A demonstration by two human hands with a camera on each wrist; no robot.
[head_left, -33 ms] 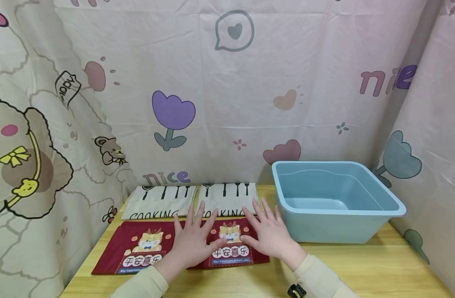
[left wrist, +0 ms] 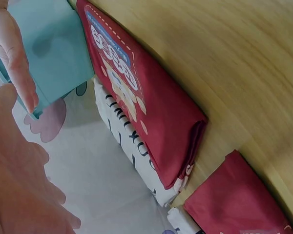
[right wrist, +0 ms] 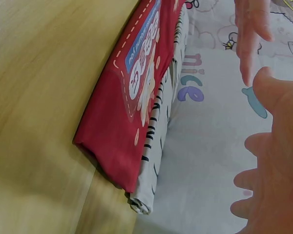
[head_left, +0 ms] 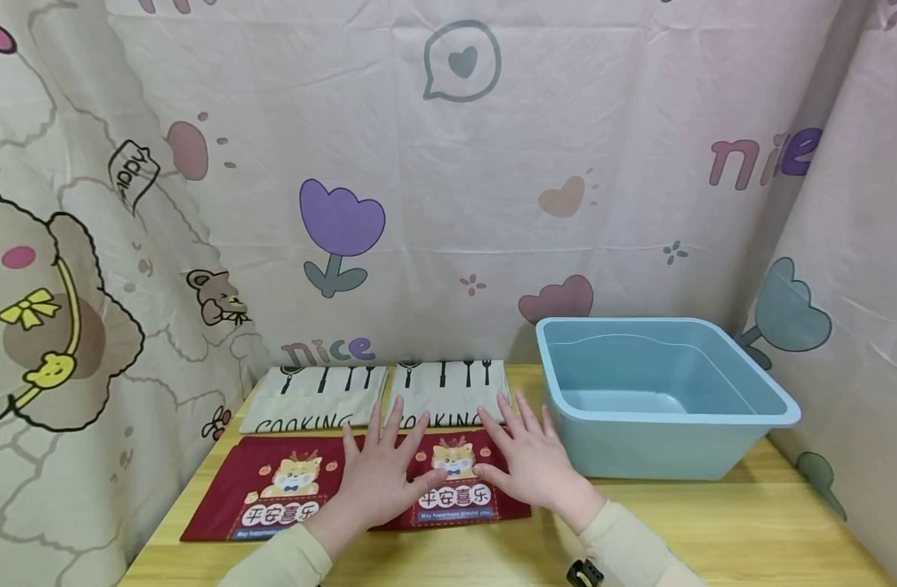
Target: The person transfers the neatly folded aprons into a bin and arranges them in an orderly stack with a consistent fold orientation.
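My left hand [head_left: 378,477] hovers with fingers spread over the inner edges of two folded red cloths. The left red cloth [head_left: 290,473] and the right red cloth [head_left: 457,489] each carry a cartoon dog and printed characters. Above the right one, my right hand [head_left: 532,465] is spread too, palm down and holding nothing. Both wrist views show the hands, left [left wrist: 24,170] and right [right wrist: 278,146], raised apart from the cloths. Behind the red ones lie two folded white cloths, left [head_left: 316,399] and right [head_left: 448,395], printed with black utensils and "COOKING".
A light blue plastic tub [head_left: 654,444] stands on the right of the wooden table [head_left: 676,530], with its inside facing up. Patterned curtains [head_left: 448,204] hang behind the table and along both sides. A black band [head_left: 585,572] sits at the right wrist.
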